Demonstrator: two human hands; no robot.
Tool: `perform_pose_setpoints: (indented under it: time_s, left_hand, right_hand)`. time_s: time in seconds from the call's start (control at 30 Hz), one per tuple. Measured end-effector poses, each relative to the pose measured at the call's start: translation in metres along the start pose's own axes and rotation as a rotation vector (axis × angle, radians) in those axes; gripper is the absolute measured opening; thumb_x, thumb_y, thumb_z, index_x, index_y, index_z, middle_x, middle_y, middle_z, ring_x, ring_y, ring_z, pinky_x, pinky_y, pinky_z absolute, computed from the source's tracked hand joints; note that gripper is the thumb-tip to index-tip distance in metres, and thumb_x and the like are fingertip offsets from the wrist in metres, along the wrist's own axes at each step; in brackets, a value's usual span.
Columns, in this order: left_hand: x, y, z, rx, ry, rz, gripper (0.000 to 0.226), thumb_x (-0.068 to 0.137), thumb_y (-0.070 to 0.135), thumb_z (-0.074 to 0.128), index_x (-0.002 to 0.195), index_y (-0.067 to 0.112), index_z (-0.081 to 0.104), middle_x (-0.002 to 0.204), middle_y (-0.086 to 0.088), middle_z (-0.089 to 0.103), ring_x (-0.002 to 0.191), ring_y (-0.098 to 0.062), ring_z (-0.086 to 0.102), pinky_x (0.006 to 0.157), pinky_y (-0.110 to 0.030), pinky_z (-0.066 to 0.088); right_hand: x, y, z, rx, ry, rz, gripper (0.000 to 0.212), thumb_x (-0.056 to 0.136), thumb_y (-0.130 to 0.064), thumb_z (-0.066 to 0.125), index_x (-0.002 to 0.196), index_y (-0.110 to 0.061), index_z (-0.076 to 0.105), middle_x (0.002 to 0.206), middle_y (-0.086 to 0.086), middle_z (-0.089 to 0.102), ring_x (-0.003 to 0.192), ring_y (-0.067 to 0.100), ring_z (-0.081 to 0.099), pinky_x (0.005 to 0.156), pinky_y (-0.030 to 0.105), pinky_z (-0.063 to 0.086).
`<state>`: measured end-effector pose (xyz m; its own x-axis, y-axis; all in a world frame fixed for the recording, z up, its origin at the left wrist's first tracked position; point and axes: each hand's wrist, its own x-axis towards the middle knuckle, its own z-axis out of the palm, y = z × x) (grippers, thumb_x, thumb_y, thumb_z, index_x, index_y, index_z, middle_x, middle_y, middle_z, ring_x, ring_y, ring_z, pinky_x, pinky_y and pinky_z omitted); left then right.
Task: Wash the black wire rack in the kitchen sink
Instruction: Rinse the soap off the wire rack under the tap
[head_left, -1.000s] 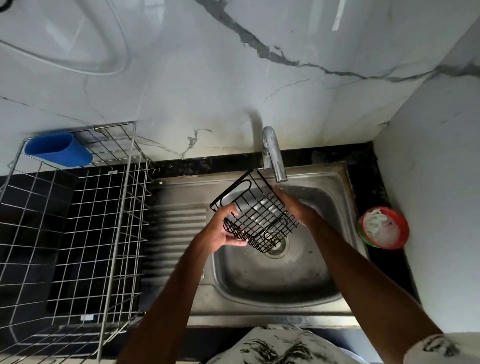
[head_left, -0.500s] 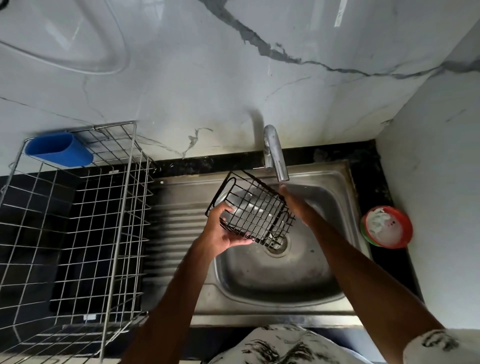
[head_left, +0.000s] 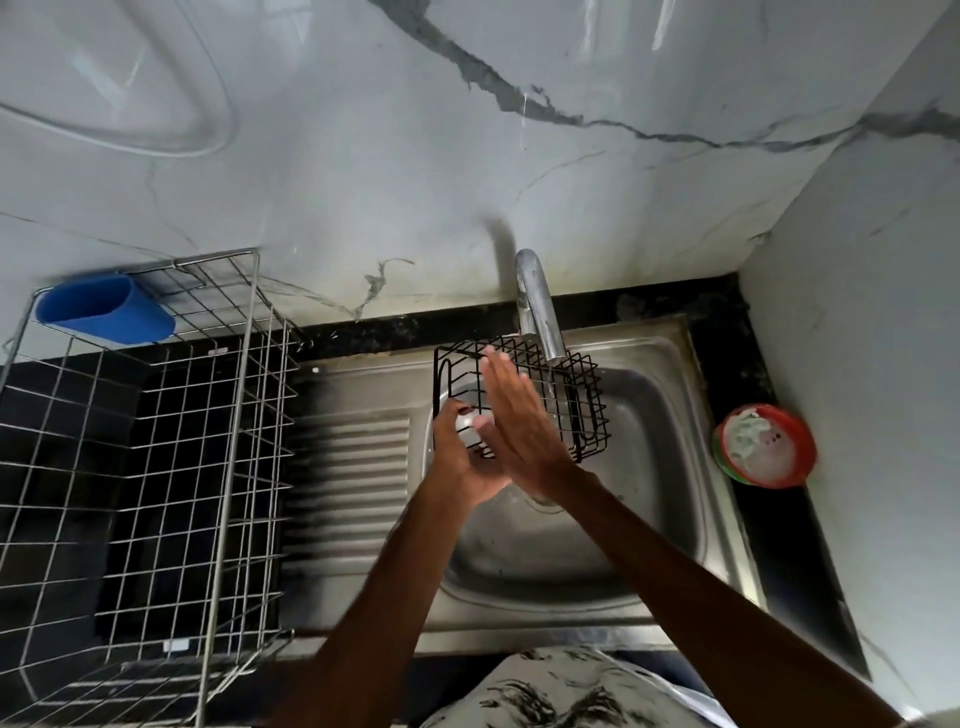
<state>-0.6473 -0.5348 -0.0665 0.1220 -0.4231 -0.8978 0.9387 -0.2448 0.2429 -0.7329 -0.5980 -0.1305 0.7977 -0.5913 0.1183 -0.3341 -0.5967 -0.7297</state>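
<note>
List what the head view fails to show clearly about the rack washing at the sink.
- Sink drain: hidden by the right hand and wrist.
- Left hand grip on the black wire rack: fingers partly covered by the right hand.
- Water from the tap: stream too faint to judge.
- Red bowl contents: blurred white.

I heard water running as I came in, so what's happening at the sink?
A person is washing a black wire rack over the steel sink. The left hand grips its lower left corner, holding it under the tap, where a thin stream runs. The right hand lies flat and open against the rack's front, apparently rubbing it.
</note>
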Motion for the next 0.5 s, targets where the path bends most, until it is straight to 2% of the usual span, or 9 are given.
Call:
perform_pose_setpoints:
  time_s: [0.07,0.1,0.17,0.23,0.27,0.33,0.37,0.43,0.5]
  left_hand:
    - [-0.001,-0.001,0.001,-0.086,-0.007,-0.007,0.047,0.088,0.033,0.061,0.122,0.002,0.052,0.124,-0.029,0.056,0.114,-0.047,0.057,0.097,-0.064,0.051]
    - [0.000,0.000,0.001,-0.110,-0.013,-0.003,0.047,0.089,0.033,0.061,0.123,0.003,0.052,0.127,-0.032,0.053,0.117,-0.051,0.054,0.099,-0.069,0.047]
    - [0.004,0.000,-0.001,-0.117,-0.034,0.008,0.054,0.085,0.034,0.064,0.128,0.003,0.055,0.130,-0.033,0.055,0.119,-0.052,0.054,0.101,-0.071,0.044]
    - [0.008,0.001,0.000,-0.099,-0.037,0.003,0.064,0.079,0.034,0.068,0.135,0.005,0.056,0.134,-0.031,0.057,0.121,-0.052,0.055,0.099,-0.071,0.044]
    - [0.008,0.000,0.002,-0.090,-0.044,0.002,0.067,0.078,0.034,0.067,0.137,0.005,0.055,0.135,-0.030,0.058,0.121,-0.052,0.056,0.098,-0.070,0.045]
    - [0.008,-0.004,0.008,-0.068,-0.031,0.004,0.063,0.082,0.037,0.065,0.135,0.005,0.057,0.133,-0.028,0.060,0.121,-0.048,0.058,0.095,-0.064,0.050]
    - [0.006,-0.006,0.010,-0.057,-0.019,0.011,0.061,0.084,0.040,0.063,0.135,0.005,0.058,0.133,-0.026,0.061,0.121,-0.045,0.059,0.096,-0.059,0.052]
    - [0.005,-0.008,0.009,-0.016,-0.085,0.045,0.068,0.088,0.049,0.056,0.145,0.011,0.055,0.145,-0.017,0.057,0.134,-0.034,0.055,0.107,-0.048,0.048]
    - [0.003,-0.009,0.007,0.013,-0.134,0.060,0.071,0.091,0.051,0.053,0.151,0.015,0.050,0.144,-0.011,0.058,0.133,-0.029,0.055,0.104,-0.044,0.050]
  right_hand:
    - [-0.011,0.039,0.000,-0.061,0.009,0.157,0.067,0.105,-0.046,0.019,0.161,-0.015,-0.001,0.168,0.003,-0.010,0.155,0.015,-0.010,0.126,0.050,0.005]
    - [-0.018,0.062,-0.002,-0.067,0.006,0.284,0.071,0.103,-0.055,0.012,0.160,-0.016,-0.002,0.167,0.001,-0.012,0.154,0.015,-0.011,0.125,0.052,0.008]
    - [-0.030,0.092,-0.010,0.029,-0.020,0.550,0.096,0.088,-0.080,-0.005,0.160,-0.017,-0.008,0.166,0.004,-0.017,0.154,0.021,-0.015,0.124,0.055,0.007]
    - [-0.031,0.097,-0.009,0.102,-0.047,0.625,0.116,0.073,-0.090,-0.015,0.158,-0.012,-0.013,0.164,0.010,-0.022,0.152,0.028,-0.019,0.124,0.054,-0.002]
    - [-0.027,0.085,-0.007,0.073,-0.046,0.591,0.114,0.073,-0.088,-0.018,0.157,-0.011,-0.015,0.163,0.011,-0.025,0.152,0.029,-0.021,0.124,0.053,-0.005]
    - [-0.012,0.047,0.000,-0.007,-0.019,0.431,0.096,0.084,-0.077,-0.018,0.158,-0.015,-0.015,0.164,0.008,-0.027,0.151,0.026,-0.023,0.124,0.053,-0.008]
    - [-0.004,0.027,0.003,-0.022,-0.007,0.337,0.086,0.091,-0.070,-0.014,0.159,-0.017,-0.013,0.165,0.006,-0.024,0.152,0.022,-0.022,0.124,0.052,-0.009]
    - [0.009,-0.005,0.008,-0.015,0.029,0.173,0.074,0.099,-0.058,-0.003,0.161,-0.017,-0.005,0.168,0.003,-0.015,0.154,0.017,-0.014,0.124,0.049,-0.008]
    - [0.015,-0.014,0.009,0.037,0.070,0.078,0.067,0.103,-0.048,0.006,0.161,-0.015,0.002,0.169,0.000,-0.008,0.155,0.014,-0.007,0.125,0.046,-0.003]
